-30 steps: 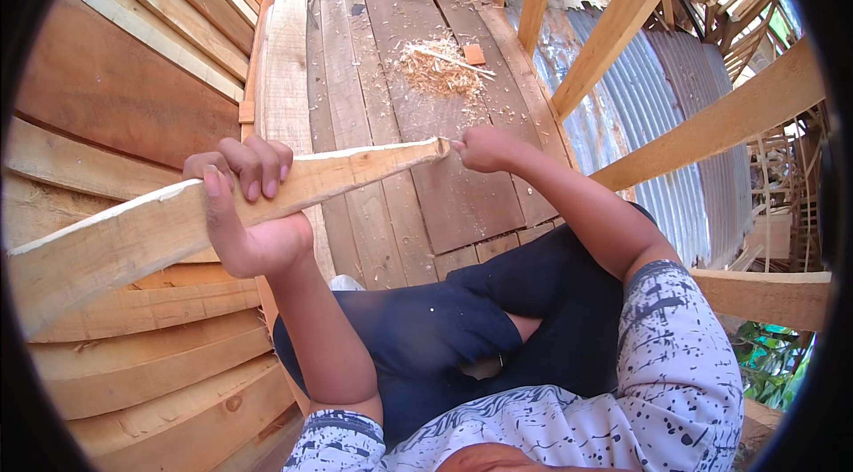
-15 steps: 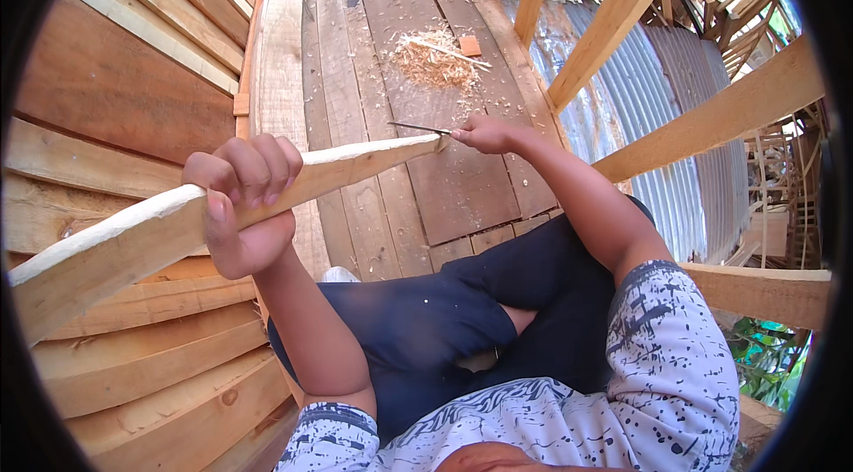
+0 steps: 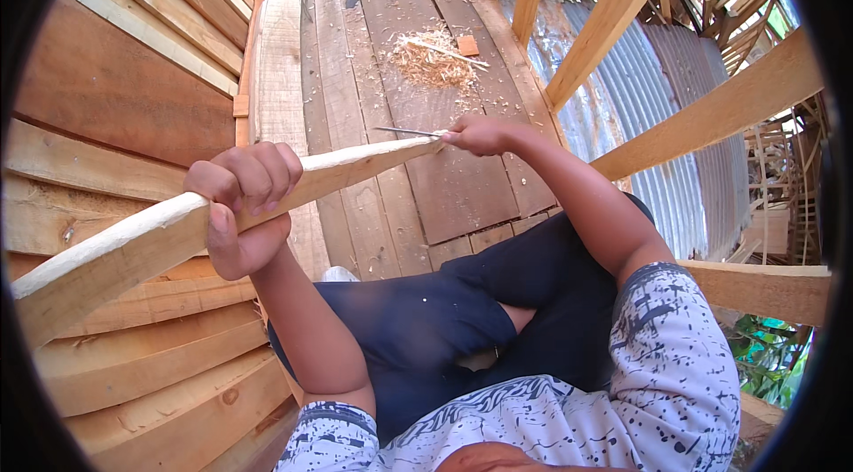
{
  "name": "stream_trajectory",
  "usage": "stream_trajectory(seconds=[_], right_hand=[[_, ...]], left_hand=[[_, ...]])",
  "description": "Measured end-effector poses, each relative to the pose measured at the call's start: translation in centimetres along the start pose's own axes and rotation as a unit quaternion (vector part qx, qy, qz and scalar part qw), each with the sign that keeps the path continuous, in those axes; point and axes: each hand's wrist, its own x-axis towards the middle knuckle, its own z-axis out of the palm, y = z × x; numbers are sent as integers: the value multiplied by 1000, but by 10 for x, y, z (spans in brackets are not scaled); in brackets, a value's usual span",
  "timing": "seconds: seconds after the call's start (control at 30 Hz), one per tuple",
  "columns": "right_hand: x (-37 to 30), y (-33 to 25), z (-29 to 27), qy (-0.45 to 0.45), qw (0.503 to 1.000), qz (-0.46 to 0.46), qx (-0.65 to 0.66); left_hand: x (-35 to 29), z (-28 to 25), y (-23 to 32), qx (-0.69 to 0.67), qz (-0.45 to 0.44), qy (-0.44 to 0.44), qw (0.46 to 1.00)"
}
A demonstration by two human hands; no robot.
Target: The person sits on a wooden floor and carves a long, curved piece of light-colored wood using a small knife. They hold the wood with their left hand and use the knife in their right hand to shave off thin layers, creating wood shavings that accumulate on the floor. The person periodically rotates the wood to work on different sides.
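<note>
A long pale wooden plank [image 3: 124,252] slants from the lower left up to the middle of the view, its upper edge whitish and roughly shaved. My left hand [image 3: 244,197] is wrapped round it, fingers over the top and thumb at the near side. At the plank's far right end, my right hand [image 3: 480,134] is closed on a knife [image 3: 407,131]. The thin dark blade points left, lying close over the plank's tip; whether it cuts in I cannot tell. The knife's handle is hidden in my fist.
Wood shavings [image 3: 431,62] lie heaped on the board floor [image 3: 453,197] ahead, beside a small orange-brown block [image 3: 467,46]. A wall of stacked planks [image 3: 115,90] stands on the left. Wooden railing posts [image 3: 613,23] and corrugated metal sheets [image 3: 635,108] are on the right.
My right hand and the knife have shifted slightly left along the plank's far end. My left hand keeps its grip, with the plank almost unmoved.
</note>
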Motion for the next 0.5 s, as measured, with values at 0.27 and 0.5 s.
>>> stream_trajectory(seconds=[0.27,0.5], right_hand=[[2,6,-1,38,998,-30,-49],[3,-1,-2,1,1000,11,-25]], left_hand=[[0,1,1,4,-3,5,1000],[1,-2,2,1,-9,-33,999]])
